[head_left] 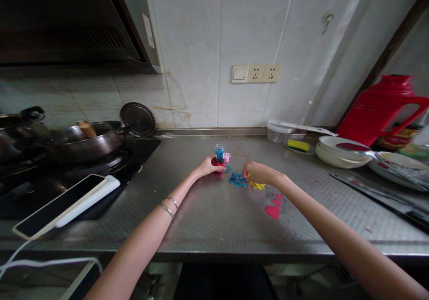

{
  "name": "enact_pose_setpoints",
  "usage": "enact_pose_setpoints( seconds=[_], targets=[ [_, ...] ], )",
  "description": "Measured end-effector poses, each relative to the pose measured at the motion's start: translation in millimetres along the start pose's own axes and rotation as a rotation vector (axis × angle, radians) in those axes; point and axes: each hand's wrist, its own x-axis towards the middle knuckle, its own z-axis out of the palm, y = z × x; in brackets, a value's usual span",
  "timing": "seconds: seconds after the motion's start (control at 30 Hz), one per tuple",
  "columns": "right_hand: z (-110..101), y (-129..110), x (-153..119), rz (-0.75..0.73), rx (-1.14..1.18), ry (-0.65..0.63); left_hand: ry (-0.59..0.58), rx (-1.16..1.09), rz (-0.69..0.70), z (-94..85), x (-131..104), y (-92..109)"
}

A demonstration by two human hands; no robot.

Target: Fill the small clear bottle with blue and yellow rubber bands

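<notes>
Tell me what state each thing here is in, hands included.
Left hand: closed around the jar.
Right hand: fingers drawn together, grip unclear.
Jar: upright, blue pieces inside.
Loose blue pieces: in a loose pile.
Yellow pieces: loosely heaped.
Pan: uncovered, on the stove.
Phone: screen dark.
Wall sockets: nothing plugged in.
White bowls: stacked.
</notes>
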Motion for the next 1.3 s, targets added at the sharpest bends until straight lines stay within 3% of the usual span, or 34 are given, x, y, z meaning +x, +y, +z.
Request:
enact_pose_setpoints(
  seconds=[0.27,0.53,0.67,0.87,0.93,1.07,1.3],
  targets=[
    [3,6,13,-0.042,-0.008,-0.063,0.008,0.008,-0.019,0.6,-1,5],
    [-6,6,17,-0.101,-0.039,0.014,0.011,0.014,-0.042,0.7,-1,5],
    [-28,6,19,-0.108,0.095,0.171,0.008,0.01,-0.045,0.5,-1,4],
    [-66,-3,31,-0.045,0.345,0.568,0.023,0.056,-0.07,0.9,-3,10],
    [-77,-11,37,-0.034,0.37,0.641,0.028,0.066,-0.059,1.1,-4,12],
    [-90,-28,52,-0.049,0.362,0.608,0.011,0.037,-0.023,1.4,-4,13],
    [-91,-33,70,-0.076,0.284,0.482,0.007,0.057,-0.017,0.4,-3,7]
  ],
)
